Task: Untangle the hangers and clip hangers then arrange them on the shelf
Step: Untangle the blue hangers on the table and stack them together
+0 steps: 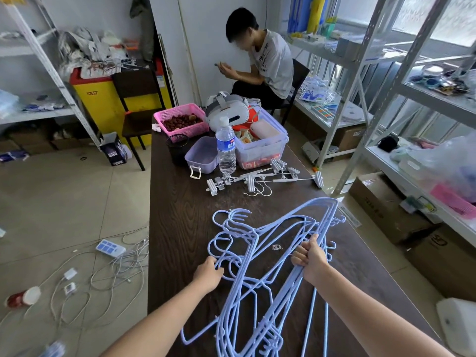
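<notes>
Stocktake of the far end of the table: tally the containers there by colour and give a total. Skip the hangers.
Pink basket: 1
Lilac tub: 1
Black mesh cup: 1
Clear bin: 1
Clear water bottle: 1
Total: 5

Your view is evenly and brightly lit. Daylight enters through the frosted window (435, 19) at upper right and washes out the panes. A pale sheen lies on the dark worktop (180, 215) and the tiled floor (64, 202). Shadows are soft and faint. Your wide-angle lens bows the shelf uprights (371, 99) and stretches your forearms at the bottom edge. Corners look soft; the centre stays fairly sharp.
</notes>
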### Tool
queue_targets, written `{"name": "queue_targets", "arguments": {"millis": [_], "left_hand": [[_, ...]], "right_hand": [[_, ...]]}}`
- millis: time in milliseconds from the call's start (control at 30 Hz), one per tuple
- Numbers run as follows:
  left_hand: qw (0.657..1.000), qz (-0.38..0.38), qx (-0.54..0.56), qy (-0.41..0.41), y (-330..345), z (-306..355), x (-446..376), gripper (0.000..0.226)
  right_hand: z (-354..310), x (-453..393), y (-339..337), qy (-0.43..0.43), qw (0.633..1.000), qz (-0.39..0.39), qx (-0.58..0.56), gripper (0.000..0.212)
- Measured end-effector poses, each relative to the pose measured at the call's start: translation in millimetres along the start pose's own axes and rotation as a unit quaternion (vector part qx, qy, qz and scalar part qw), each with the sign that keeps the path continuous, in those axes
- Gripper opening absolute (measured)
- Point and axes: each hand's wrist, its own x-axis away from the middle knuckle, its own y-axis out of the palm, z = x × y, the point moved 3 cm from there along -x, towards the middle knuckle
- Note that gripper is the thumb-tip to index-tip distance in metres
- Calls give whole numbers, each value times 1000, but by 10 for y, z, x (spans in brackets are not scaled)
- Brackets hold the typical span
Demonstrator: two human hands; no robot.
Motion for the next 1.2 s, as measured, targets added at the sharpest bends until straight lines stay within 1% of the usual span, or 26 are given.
{"name": "queue_targets", "arguments": {"millis": [33,167,200,267,333,367,400,433,467,500,567,600,700,767,800,867,900,933,1033,1100,1133,1200], "left_hand": [[1000,7,-7,0,21,-10,4,35],[993,91,-71,39,21,3,16,37],[990,105,-78,51,12,27,24,35],[990,120,-52,61,-33,98,32,33],[991,119,24,60,-84,171,22,31],[988,110,91,55,-106,203,4,33],[980,79,176,40,-124,235,6,36],[965,46,256,23,-133,270,8,40],[955,35,294,14,-146,293,-3,41],[959,41,280,14,-180,314,-20,40],[980,68,185,8,-252,290,-45,42],[986,70,148,-6,-280,248,-57,46],[997,32,58,-49,-305,81,-122,58],[997,-4,55,-61,-279,-12,-141,61],[992,-28,100,-65,-242,-52,-141,60],[967,-105,210,-95,-163,-87,-96,54],[960,-132,226,-100,-138,-89,-90,51],[959,-145,225,-96,-126,-92,-94,49],[961,-138,224,-78,-127,-109,-109,42],[964,-133,222,-62,-106,-120,-121,35],[971,-126,197,-49,-98,-123,-116,30],[991,-74,113,-11,-82,-126,-138,31]], "right_hand": [[-24,11,16,-3,1000,-10,-10,80],[-151,70,24,-6,997,-49,-51,82],[-184,89,17,-4,997,-55,-58,82],[-238,132,9,-1,995,-67,-69,83],[-266,175,15,-1,995,-76,-71,83],[-264,188,19,-2,995,-77,-70,82],[-251,191,26,-1,995,-76,-70,82],[-225,189,36,-1,995,-75,-71,81],[-189,177,46,0,995,-73,-74,81],[-147,159,61,1,995,-70,-78,82],[-52,115,95,5,995,-61,-80,84],[-1,93,115,8,995,-56,-79,84],[155,23,185,13,996,-36,-78,81],[259,-31,250,10,997,-10,-73,79],[310,-61,286,7,998,8,-69,78],[416,-126,353,3,997,52,-55,69],[472,-157,372,3,996,74,-42,63],[522,-186,379,5,995,92,-26,57],[590,-273,348,27,991,129,37,48],[559,-303,346,45,983,139,114,39],[533,-304,355,53,976,139,157,34],[461,-289,394,68,959,121,246,18]]}}
